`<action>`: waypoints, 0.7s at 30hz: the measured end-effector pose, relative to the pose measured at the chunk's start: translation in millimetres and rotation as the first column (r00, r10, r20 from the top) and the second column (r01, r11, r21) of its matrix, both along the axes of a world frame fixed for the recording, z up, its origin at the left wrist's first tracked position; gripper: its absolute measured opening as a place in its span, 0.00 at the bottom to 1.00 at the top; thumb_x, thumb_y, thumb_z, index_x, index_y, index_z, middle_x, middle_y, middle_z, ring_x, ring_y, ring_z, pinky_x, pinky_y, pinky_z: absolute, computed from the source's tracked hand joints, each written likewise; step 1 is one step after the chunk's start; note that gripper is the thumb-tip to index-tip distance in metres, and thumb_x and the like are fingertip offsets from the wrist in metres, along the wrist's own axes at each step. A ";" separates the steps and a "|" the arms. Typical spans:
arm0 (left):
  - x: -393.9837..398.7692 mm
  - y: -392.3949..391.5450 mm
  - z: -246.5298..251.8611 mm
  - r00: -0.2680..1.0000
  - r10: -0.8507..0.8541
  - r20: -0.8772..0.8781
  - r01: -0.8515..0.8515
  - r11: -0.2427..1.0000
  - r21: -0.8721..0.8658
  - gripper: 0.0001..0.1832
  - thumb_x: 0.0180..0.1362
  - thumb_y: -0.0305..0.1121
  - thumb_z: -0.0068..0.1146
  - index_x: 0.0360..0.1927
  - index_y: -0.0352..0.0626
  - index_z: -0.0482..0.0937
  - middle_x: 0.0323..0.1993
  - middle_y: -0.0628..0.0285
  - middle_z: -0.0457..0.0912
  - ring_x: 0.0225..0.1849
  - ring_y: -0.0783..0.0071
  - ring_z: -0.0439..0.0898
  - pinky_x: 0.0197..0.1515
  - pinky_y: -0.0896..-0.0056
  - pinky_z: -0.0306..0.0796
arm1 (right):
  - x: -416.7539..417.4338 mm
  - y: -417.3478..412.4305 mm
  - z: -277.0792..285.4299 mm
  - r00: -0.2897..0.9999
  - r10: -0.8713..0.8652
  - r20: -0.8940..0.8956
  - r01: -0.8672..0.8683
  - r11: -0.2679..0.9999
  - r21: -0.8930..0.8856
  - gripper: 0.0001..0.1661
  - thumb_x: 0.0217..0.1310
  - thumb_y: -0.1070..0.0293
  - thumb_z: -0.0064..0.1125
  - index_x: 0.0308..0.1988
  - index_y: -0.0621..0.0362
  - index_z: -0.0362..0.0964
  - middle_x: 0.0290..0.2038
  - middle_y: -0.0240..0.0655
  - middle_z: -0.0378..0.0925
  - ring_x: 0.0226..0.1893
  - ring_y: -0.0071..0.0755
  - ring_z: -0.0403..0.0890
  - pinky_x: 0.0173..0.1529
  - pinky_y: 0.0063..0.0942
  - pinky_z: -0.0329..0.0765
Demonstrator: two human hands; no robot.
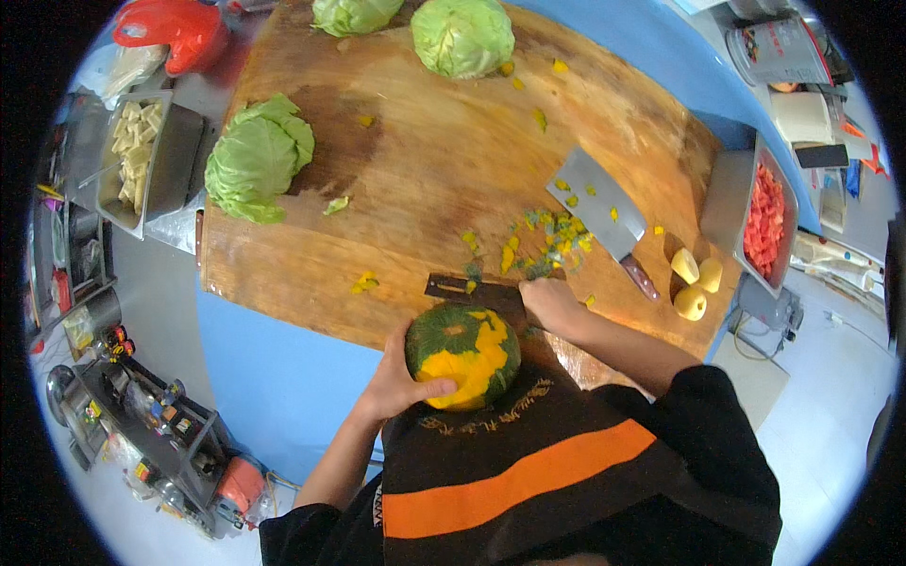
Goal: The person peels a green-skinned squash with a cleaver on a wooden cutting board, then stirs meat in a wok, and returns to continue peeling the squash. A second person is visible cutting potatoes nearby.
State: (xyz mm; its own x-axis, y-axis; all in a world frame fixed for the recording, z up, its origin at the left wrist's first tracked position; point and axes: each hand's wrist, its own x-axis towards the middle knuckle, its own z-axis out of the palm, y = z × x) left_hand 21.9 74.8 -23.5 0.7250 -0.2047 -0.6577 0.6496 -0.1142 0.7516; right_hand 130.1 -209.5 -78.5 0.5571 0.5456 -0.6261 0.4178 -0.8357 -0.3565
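A green pumpkin [463,357], its rind partly peeled to yellow flesh, rests at the near edge of the wooden cutting board [425,163], close to the apron. My left hand [403,382] grips its left side, thumb across the peeled part. My right hand [552,305] is closed around the handle end of a dark slotted peeler or knife [488,293], whose blade extends left just beyond the pumpkin. Green and yellow peel scraps [559,237] lie past the blade. A cleaver [598,201] with a wooden handle lies flat to their right, scraps on its blade.
Cabbages stand at the board's left [258,159] and far side [463,37]. Several peeled potatoes [685,265] sit at the right, beside a metal container [729,191] of red chopped pieces. Another metal container [170,156], holding pale chunks, and a red plastic vessel [202,39] are at left.
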 end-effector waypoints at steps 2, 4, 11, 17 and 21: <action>8.1 0.5 7.2 0.999 0.013 -0.034 -0.014 1.000 -0.028 0.66 0.32 0.57 0.78 0.65 0.25 0.52 0.61 0.40 0.61 0.66 0.53 0.61 0.67 0.60 0.55 | 1.4 -2.8 -4.2 0.998 -0.034 -0.058 0.034 0.999 -0.002 0.05 0.49 0.75 0.53 0.29 0.65 0.73 0.25 0.52 0.78 0.29 0.56 0.82 0.32 0.49 0.78; 5.2 1.0 10.8 0.997 0.047 -0.065 -0.050 0.998 -0.037 0.66 0.31 0.58 0.78 0.65 0.25 0.52 0.60 0.39 0.63 0.66 0.53 0.61 0.67 0.60 0.55 | 6.0 -0.8 32.8 0.996 -0.034 -0.076 0.037 0.998 0.041 0.06 0.49 0.75 0.53 0.31 0.65 0.72 0.25 0.52 0.78 0.28 0.56 0.82 0.31 0.49 0.78; 6.4 -0.4 9.1 0.998 -0.040 -0.048 0.043 0.997 0.058 0.67 0.31 0.59 0.77 0.65 0.24 0.52 0.61 0.37 0.61 0.66 0.48 0.60 0.68 0.59 0.54 | -23.3 -14.0 118.9 0.987 0.013 -0.163 -0.021 0.999 -0.046 0.12 0.51 0.68 0.55 0.36 0.65 0.69 0.22 0.50 0.77 0.26 0.54 0.81 0.30 0.47 0.77; 7.3 -4.2 13.3 0.991 -0.131 0.012 0.127 0.977 0.170 0.66 0.30 0.58 0.77 0.65 0.24 0.53 0.62 0.37 0.61 0.67 0.48 0.59 0.68 0.59 0.54 | -24.7 1.6 73.9 0.997 -0.009 -0.076 0.005 0.999 -0.052 0.06 0.48 0.75 0.54 0.29 0.65 0.75 0.23 0.50 0.78 0.27 0.52 0.83 0.29 0.46 0.78; 27.3 -3.3 31.8 0.997 -0.071 -0.043 0.073 0.997 0.039 0.64 0.32 0.55 0.77 0.65 0.25 0.54 0.61 0.40 0.64 0.65 0.51 0.62 0.67 0.60 0.55 | 0.2 16.6 59.6 0.994 0.108 -0.015 -0.108 0.994 -0.009 0.06 0.47 0.76 0.55 0.28 0.66 0.76 0.25 0.48 0.78 0.27 0.53 0.82 0.29 0.44 0.79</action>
State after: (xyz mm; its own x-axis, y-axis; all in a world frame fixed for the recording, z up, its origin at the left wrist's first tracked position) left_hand 49.2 71.5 8.3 0.6814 -0.2280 -0.6955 0.6691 -0.1914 0.7182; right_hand 130.3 -192.9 -18.9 0.4861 0.5962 -0.6390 0.5006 -0.7893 -0.3556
